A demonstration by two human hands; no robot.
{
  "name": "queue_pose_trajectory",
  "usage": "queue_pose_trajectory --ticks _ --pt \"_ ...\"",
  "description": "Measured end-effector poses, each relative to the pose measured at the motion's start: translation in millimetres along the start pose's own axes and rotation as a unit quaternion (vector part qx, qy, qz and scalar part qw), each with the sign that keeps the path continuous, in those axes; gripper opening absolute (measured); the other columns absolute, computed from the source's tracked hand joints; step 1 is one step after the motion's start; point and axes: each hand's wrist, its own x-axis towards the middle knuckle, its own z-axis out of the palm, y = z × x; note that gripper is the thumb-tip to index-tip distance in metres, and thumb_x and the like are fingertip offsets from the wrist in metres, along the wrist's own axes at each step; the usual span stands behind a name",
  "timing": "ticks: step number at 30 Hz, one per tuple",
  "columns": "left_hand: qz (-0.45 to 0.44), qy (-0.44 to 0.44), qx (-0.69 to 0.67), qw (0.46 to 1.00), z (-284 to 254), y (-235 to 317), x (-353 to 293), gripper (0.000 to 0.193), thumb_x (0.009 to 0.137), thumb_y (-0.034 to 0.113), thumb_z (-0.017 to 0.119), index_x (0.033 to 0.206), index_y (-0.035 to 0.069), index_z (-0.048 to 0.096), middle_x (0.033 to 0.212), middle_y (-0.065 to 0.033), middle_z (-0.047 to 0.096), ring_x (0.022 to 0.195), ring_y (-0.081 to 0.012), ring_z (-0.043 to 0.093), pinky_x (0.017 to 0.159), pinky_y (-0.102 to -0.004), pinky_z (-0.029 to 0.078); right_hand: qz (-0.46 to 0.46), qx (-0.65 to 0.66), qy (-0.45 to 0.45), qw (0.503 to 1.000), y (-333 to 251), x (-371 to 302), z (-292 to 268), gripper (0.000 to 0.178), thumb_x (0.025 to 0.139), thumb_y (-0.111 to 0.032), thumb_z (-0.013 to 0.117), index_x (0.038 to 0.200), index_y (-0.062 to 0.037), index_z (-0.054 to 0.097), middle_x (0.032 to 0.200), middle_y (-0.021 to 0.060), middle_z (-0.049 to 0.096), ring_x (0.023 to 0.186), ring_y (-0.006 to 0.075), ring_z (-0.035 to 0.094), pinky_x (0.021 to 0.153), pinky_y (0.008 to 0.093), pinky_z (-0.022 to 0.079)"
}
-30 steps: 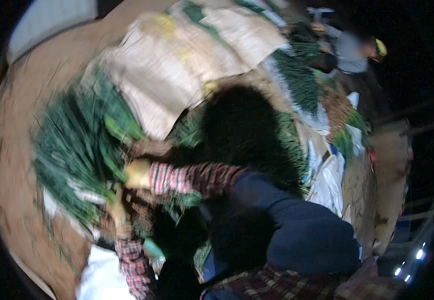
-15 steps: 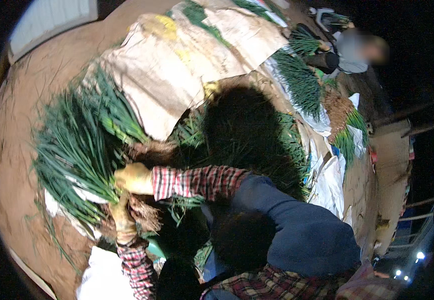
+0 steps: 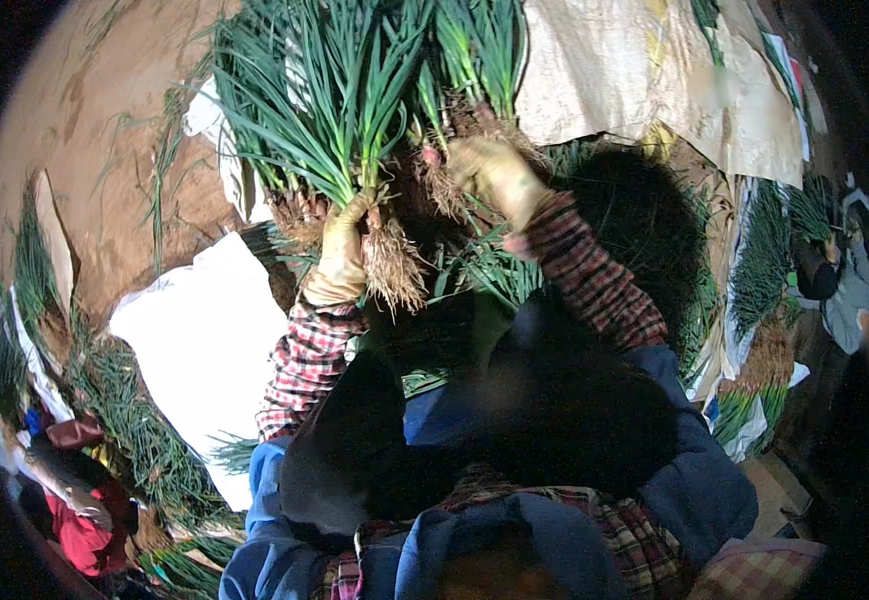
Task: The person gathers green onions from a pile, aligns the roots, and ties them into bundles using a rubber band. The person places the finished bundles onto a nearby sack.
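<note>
Left hand (image 3: 343, 255) holds a rooted green bunch (image 3: 353, 140)
Right hand (image 3: 500, 180), blurred, is near a farther bunch (image 3: 477, 65); cannot tell whether it grips anything

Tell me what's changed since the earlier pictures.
The right hand has come off the bundle of green stalks and moved rightward, near the neighbouring bunches; blur hides whether it touches them. The view has swung. Unchanged: the left hand grips the bundle above its roots, and the beige sheet lies beside the bunches.
</note>
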Motion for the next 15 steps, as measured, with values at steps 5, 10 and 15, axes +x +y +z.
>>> queue_pose_trajectory --ticks 5,10,15 --pt "-0.045 -0.003 0.018 0.999 27.2 9.5 -19.0 0.014 0.085 0.017 0.063 0.088 0.004 0.058 0.067 0.0002 0.055 0.055 -0.0114 0.052 0.05 -0.0247 0.045 0.23 0.193 -0.05 0.953 42.9 20.1 49.6 0.014 0.09 -0.017 0.053 0.097 -0.0064 0.057 0.071 -0.0005 0.053 0.051 0.0078 0.041 0.042 0.0204 0.031" --pt "-0.101 -0.045 -0.057 0.992 27.2 6.9 -24.0 0.019 0.089 0.017 0.056 0.098 0.001 0.057 0.078 -0.0051 0.058 0.067 -0.0154 0.056 0.06 -0.0268 0.049 0.265 0.3 -0.036 0.916 42.0 39.1 57.3 0.019 0.092 -0.019 0.049 0.105 -0.0102 0.06 0.07 -0.0069 0.049 0.047 0.0031 0.031 0.04 0.016 0.023" --pt "-0.2 -0.181 -0.212 0.939 6.3 -2.3 -13.3 0.017 0.092 0.017 0.046 0.091 0.001 0.051 0.077 -0.0054 0.052 0.069 -0.0181 0.051 0.063 -0.0293 0.047 0.286 0.409 -0.069 0.864 57.8 41.8 55.2 0.023 0.094 -0.018 0.046 0.11 -0.0069 0.059 0.069 -0.006 0.047 0.045 0.0023 0.026 0.039 0.0131 0.02"
